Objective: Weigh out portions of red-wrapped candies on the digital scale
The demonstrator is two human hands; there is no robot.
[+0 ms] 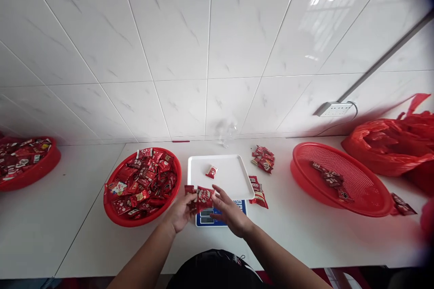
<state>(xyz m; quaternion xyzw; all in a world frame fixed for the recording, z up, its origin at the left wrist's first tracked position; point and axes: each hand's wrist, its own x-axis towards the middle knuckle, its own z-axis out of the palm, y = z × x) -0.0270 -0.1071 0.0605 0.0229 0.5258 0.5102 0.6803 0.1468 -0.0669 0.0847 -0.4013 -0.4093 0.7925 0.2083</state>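
Observation:
My left hand is closed on a few red candy packets, held just in front of a white tray that rests on a blue scale. My right hand hovers beside the packets with its fingers spread, fingertips touching them. One red candy packet lies alone on the tray. To the left stands a red basket full of red candy packets.
Loose red packets lie right of the tray, more by its corner. A shallow red basket holds a few dark packets. Red plastic bags sit far right, another full red basket far left, a power strip on the wall.

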